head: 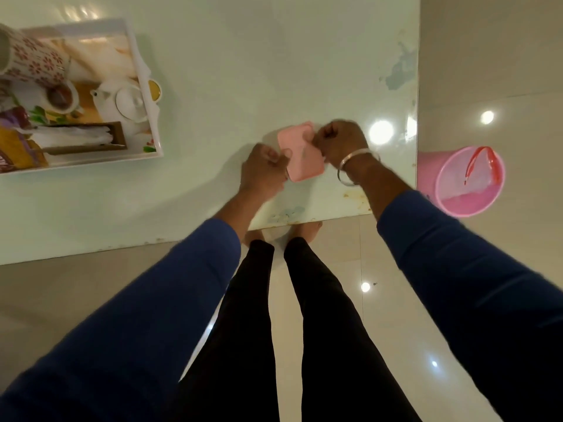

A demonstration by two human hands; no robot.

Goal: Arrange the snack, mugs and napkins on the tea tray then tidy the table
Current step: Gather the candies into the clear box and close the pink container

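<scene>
I hold a pink cloth (300, 152) between both hands, low over the pale table (243, 71) near its right front corner. My left hand (264, 173) pinches the cloth's left edge, thumb on top and fingers curled under. My right hand (342, 141) is clenched on the cloth's upper right corner, a bangle (358, 166) on that wrist. So both grips are closed on the cloth. I cannot tell whether the cloth touches the table or hangs just above it.

The tray (152, 117) sits well apart at the table's left, partly cut off by the frame edge. On it a mug (36, 57) with a red flower pattern stands at the back left corner. The tray's printed picture of a teapot and a teacup shows in the middle. A holder with white napkins (73, 137) lies toward the near side, and the snack packets (18, 141) lie at the near left, touching the napkins.

The table's surface is worn and stained along its right and front edges. A pink bin (466, 181) stands on the tiled floor (396, 330) just beside the table's right edge. My blue sleeves and black trousers fill the lower view.
</scene>
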